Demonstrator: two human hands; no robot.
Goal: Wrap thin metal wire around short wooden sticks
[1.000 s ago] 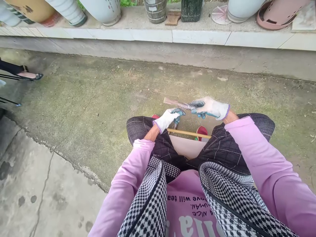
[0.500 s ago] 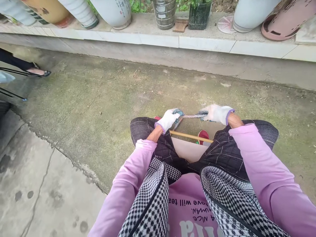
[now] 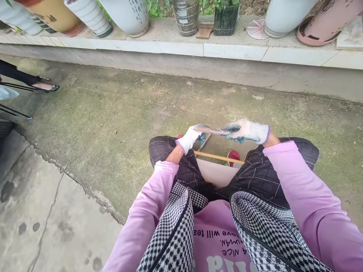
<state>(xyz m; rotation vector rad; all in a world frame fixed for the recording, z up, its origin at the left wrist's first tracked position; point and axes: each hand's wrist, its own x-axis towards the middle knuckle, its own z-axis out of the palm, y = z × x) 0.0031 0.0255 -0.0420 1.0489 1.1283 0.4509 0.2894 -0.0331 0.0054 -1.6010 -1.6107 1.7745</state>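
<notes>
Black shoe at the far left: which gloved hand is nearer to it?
Left. The left hand is well right of and below the black shoe; the right hand is farther right again.

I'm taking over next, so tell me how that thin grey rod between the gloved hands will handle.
The rod spans straight from the right hand to the left hand without sagging, so probably stiff. It is slim, so likely light. Its ridged-looking surface should hardly slip in gloves.
</notes>
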